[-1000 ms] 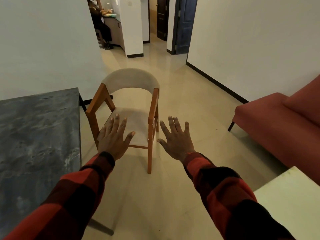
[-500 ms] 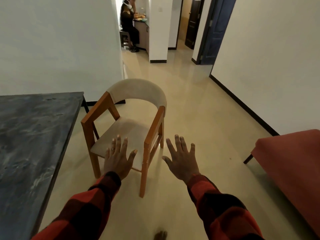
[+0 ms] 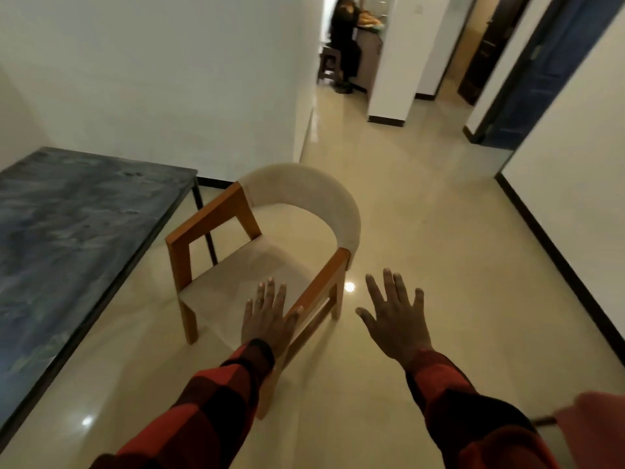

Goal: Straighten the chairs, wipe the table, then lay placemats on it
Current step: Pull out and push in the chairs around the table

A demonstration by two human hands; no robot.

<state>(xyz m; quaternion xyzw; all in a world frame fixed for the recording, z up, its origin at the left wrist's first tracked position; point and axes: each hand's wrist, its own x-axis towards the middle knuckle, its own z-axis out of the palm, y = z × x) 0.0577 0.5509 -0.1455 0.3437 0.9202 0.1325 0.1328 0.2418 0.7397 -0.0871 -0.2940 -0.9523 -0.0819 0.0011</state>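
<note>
While our hands, left [image 3: 267, 321] and right [image 3: 395, 321], reach out spread wide and holding nothing, a chair [image 3: 270, 252] stands beside the table [image 3: 67, 231]

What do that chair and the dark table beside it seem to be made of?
The chair: an orange-brown frame that looks like smooth finished wood, with pale seat and curved back seemingly upholstered in matte fabric. The table: a dark grey-blue mottled top, probably polished stone or an imitation, on thin black, likely metal, legs.

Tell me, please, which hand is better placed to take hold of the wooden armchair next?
Left, probably. The left hand hovers open over the wooden armchair, its thumb beside the near armrest. The right hand is spread over bare floor, outside the chair.
</note>
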